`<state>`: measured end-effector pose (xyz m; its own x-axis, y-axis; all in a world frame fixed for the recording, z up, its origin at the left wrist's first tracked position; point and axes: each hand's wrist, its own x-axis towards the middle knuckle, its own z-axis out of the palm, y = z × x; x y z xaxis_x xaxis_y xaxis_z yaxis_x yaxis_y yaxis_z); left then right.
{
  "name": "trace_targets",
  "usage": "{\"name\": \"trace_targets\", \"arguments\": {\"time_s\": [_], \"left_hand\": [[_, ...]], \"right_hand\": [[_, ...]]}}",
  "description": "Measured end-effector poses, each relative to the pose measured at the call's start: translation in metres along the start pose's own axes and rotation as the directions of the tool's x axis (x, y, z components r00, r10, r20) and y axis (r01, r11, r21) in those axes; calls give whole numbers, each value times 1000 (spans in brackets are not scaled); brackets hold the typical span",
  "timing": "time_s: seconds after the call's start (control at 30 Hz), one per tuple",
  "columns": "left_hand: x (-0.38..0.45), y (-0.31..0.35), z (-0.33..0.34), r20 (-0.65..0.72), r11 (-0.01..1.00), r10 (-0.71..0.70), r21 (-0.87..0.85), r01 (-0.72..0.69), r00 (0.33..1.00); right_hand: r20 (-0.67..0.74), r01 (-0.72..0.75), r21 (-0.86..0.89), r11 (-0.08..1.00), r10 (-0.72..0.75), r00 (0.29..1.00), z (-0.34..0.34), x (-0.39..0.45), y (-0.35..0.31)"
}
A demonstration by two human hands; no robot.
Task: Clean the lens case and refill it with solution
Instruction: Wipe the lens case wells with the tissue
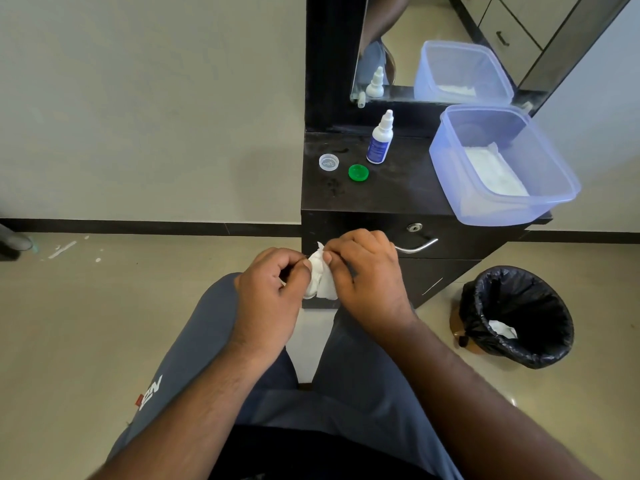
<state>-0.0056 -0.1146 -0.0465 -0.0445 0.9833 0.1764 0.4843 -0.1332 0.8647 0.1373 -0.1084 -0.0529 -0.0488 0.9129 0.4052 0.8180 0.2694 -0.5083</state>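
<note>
From your head camera, your left hand (273, 289) and right hand (363, 271) meet over your lap, in front of the dark cabinet's drawer. Both are curled around a crumpled white tissue (320, 277): your left thumb and fingers pinch its left side, your right fingers press in from the right. The tissue bunches upright between them, its long axis running roughly top to bottom in the view. Whether the lens case body sits inside the wad you cannot tell; it is hidden by the tissue and your fingers.

On the dark surface (408, 188) beyond your hands lie two round caps, near each other but apart: a clear cap (328, 162) to the left, open side up, and a green cap (358, 172) just right of it and nearer you. Behind the green cap the solution bottle (380, 140) stands upright, nozzle pointing up and leaning slightly right. At the right end a translucent blue tub (547, 161) overhangs the surface's front edge, with white tissue folded inside it. A mirror (450, 39) behind repeats the bottle and tub.

On the floor to your right stands a bin (519, 317) lined with a black bag, a white scrap inside.
</note>
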Motion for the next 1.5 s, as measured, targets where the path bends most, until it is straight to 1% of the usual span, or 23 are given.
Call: {"name": "trace_targets", "arguments": {"time_s": [0.07, 0.17, 0.27, 0.33, 0.37, 0.4, 0.47, 0.57, 0.63, 0.7, 0.77, 0.83, 0.9, 0.97, 1.03, 1.13, 1.17, 1.23, 1.27, 1.3, 1.37, 1.43, 1.5], "left_hand": [[2, 2, -1, -41, 997, -35, -69, 32, 999], [4, 8, -3, -60, 989, -63, -136, 55, 996], [3, 14, -2, -77, 992, -39, -121, 30, 996], [3, 14, -1, -104, 990, -64, -134, 49, 993], [4, 14, -1, -110, 985, -89, -159, 71, 990], [4, 14, -1, -110, 975, -121, -198, 97, 987], [4, 15, -2, -99, 945, -198, -285, 163, 975], [2, 20, -2, -37, 879, -307, -394, 269, 951], [1, 23, -3, 30, 825, -358, -457, 331, 933], [1, 24, -4, 97, 791, -387, -475, 385, 917], [0, 24, -5, 144, 786, -395, -458, 415, 907], [-2, 24, -5, 153, 784, -396, -457, 420, 906], [-2, 23, -4, 136, 777, -401, -473, 415, 906], [-2, 24, -3, 135, 751, -414, -507, 422, 900], [-2, 26, -3, 158, 713, -433, -542, 444, 887], [0, 26, -3, 159, 685, -471, -554, 474, 867], [2, 24, -5, 139, 693, -482, -544, 473, 865], [5, 22, -9, 82, 743, -467, -504, 441, 880], [7, 21, -11, 60, 773, -441, -481, 413, 895], [8, 22, -13, 45, 804, -410, -455, 384, 911], [8, 25, -15, 47, 854, -347, -398, 336, 937], [6, 26, -15, 69, 883, -298, -360, 303, 952], [6, 25, -15, 78, 898, -277, -334, 287, 958]], "right_hand": [[-5, -97, 147, 984, 99, 995, 2, -1, 2], [32, -234, 335, 913, 237, 971, 8, -10, -5], [24, -292, 424, 857, 312, 950, 14, -18, -14], [14, -356, 469, 808, 397, 918, 13, -17, -16], [1, -363, 486, 795, 414, 910, 12, -16, -15], [-24, -342, 494, 800, 405, 914, 9, -15, -13], [-98, -243, 471, 848, 324, 941, 4, -14, -9], [-174, -99, 327, 940, 162, 971, -1, -11, -3], [-175, -61, 241, 969, 105, 979, -1, -8, -1], [-179, -40, 200, 979, 76, 981, -1, -6, 2], [-163, 6, 133, 991, 16, 986, -1, -5, 5], [-119, 43, 85, 995, -33, 992, 0, -3, 6], [-96, 30, 135, 990, -17, 995, 1, -4, 4], [-125, 8, 194, 981, 16, 992, 1, -5, 4], [-158, -1, 197, 980, 33, 987, 1, -5, 5], [-132, -11, 181, 983, 35, 991, 2, -4, 7], [-123, -42, 203, 978, 68, 990, 1, -4, 7], [-129, -102, 272, 957, 141, 982, -2, -3, 6], [-142, -94, 278, 956, 138, 980, -5, -3, 5], [-150, -58, 258, 964, 99, 984, -7, -2, 3], [-135, 69, 183, 981, -44, 990, -10, 2, -3], [-99, 187, 89, 978, -178, 979, -11, 7, -7], [-53, 242, 13, 970, -241, 969, -10, 11, -9]]}}
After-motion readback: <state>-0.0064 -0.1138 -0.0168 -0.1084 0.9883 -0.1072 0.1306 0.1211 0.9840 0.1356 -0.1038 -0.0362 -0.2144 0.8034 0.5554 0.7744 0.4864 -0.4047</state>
